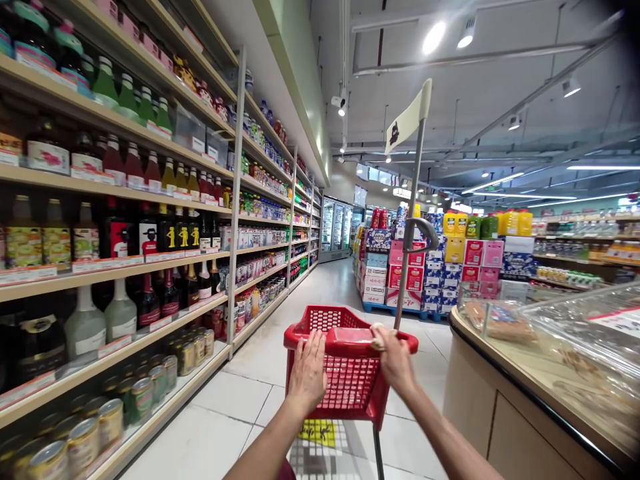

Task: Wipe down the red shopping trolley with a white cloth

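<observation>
In front of me is a small red plastic shopping cart (353,387) with perforated sides. My left hand (307,373) lies on the left part of its handle bar (345,337), fingers stretched out together and pointing forward. At the bar's right part, my right hand (397,360) is closed round it. A small pale crumpled thing (378,339), perhaps a tissue, shows between the right fingers and the bar. A grey pole (411,200) rises from the cart's right side and carries a cream flag (409,120). The basket's floor is hidden from me.
Shelves of bottles (133,167) and cans (83,440) line the left side. To the right stands a counter (470,380) with packaged food under clear covers. Stacked drink cartons (407,273) stand ahead. A tiled aisle (315,283) leads toward glass-door fridges (336,227).
</observation>
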Demonstrator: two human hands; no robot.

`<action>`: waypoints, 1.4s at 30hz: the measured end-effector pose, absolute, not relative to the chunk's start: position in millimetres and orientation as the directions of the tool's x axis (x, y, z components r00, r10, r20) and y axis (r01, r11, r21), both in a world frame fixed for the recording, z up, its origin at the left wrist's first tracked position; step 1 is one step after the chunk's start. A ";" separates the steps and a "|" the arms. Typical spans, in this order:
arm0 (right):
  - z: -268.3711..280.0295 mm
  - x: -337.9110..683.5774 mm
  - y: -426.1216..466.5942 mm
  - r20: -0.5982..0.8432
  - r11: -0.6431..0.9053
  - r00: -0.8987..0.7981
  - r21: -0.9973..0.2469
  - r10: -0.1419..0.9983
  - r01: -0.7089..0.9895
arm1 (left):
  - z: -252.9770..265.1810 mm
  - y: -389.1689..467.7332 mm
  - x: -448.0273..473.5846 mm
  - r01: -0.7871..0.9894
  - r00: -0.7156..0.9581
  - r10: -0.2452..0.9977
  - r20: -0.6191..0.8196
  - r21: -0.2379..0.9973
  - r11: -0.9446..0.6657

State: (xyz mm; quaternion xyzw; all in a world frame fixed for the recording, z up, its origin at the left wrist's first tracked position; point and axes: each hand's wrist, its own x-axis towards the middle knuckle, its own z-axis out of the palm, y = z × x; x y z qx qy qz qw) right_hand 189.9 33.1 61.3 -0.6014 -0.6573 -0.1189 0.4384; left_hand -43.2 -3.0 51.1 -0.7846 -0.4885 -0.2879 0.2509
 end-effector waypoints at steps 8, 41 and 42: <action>56.6 207.6 28.4 0.713 0.149 0.190 -0.385 0.675 0.911 | 46.1 3.9 -37.7 0.942 0.287 0.627 0.724 -0.096 -0.321; 72.7 166.8 21.6 0.772 0.288 0.054 -0.300 0.634 0.909 | 46.6 2.5 -35.5 0.962 0.264 0.617 0.742 -0.152 -0.228; 73.8 170.0 22.1 0.756 0.251 0.107 -0.342 0.646 0.906 | 46.2 2.4 -34.5 0.964 0.255 0.619 0.743 -0.142 -0.227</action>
